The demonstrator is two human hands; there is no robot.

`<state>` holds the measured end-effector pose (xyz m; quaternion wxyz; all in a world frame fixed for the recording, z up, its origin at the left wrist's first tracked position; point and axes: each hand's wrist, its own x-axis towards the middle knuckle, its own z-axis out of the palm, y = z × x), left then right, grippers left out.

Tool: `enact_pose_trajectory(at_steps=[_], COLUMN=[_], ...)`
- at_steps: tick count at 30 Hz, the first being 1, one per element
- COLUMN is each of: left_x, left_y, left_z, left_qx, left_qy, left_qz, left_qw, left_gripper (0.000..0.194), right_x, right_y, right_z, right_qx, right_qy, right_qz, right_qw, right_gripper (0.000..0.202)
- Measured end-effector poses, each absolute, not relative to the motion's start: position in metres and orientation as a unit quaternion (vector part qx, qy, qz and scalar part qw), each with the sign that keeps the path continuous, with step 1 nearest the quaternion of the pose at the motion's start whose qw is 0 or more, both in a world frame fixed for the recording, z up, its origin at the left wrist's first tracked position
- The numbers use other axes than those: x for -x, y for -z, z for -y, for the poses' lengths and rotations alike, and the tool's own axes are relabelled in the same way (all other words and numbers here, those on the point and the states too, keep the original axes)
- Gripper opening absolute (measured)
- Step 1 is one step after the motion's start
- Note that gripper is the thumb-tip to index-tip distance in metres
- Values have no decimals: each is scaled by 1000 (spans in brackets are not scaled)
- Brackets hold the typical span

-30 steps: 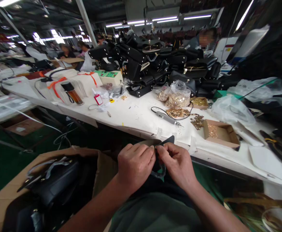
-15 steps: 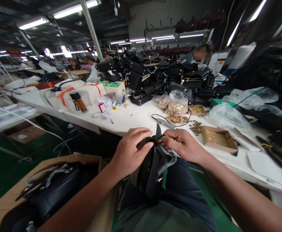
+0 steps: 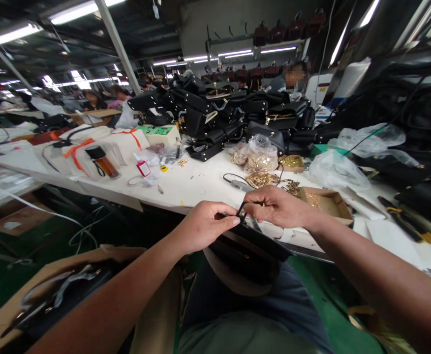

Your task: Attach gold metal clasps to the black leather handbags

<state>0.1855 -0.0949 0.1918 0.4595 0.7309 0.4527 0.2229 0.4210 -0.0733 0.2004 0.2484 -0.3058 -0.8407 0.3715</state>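
Note:
A black handbag [image 3: 250, 255] rests across my lap, its mouth spread and a beige lining edge showing toward me. My left hand [image 3: 204, 223] pinches the bag's upper edge between thumb and fingers. Close beside it, my right hand [image 3: 274, 206] is closed on a thin black strap [image 3: 241, 209] that stands up from the bag's top. The fingertips of both hands almost meet there. Whatever small part lies inside the right-hand pinch is mostly hidden.
On the white table [image 3: 197, 184] are gold hardware pieces [image 3: 261, 179], a bagged pile of fittings [image 3: 260, 155], a cardboard tray [image 3: 328, 204] and yellow-black pliers [image 3: 409, 223]. Black handbags [image 3: 200, 113] are heaped behind. A carton [image 3: 101, 255] with a bag stands at left. A person [image 3: 291, 78] sits beyond.
The handbag has turned from pointing lengthwise at me to lying more crosswise, its opening now facing me. My right hand has risen slightly, and the camera view has swung right.

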Motion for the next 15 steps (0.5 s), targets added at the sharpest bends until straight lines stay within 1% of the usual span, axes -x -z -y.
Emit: enact_pose_trajectory(at_steps=[2, 5, 8, 10, 15], left_x=[-190, -199, -207, -210, -212], left_y=[-188, -180, -169, -160, -138], left_z=[94, 98, 102, 102, 95], left_qx=[-707, -686, -665, -650, -626], left_qy=[-201, -217, -246, -242, -227], left_qz=[-458, -431, -433, -449, -462], left_qw=[500, 544, 557, 563, 585], left_gripper=[29, 26, 24, 24, 25], right_x=[-423, -426, -429, -430, -429], right_y=[-197, -191, -180, -169, -139], right_z=[73, 73, 74, 76, 86], right_qx=[307, 316, 339, 358, 396], right_qy=[-392, -427, -456, -482, -567], right_qz=[832, 809, 779, 750, 645], right_qw=[246, 251, 265, 278, 324], right_gripper=[31, 29, 33, 35, 33])
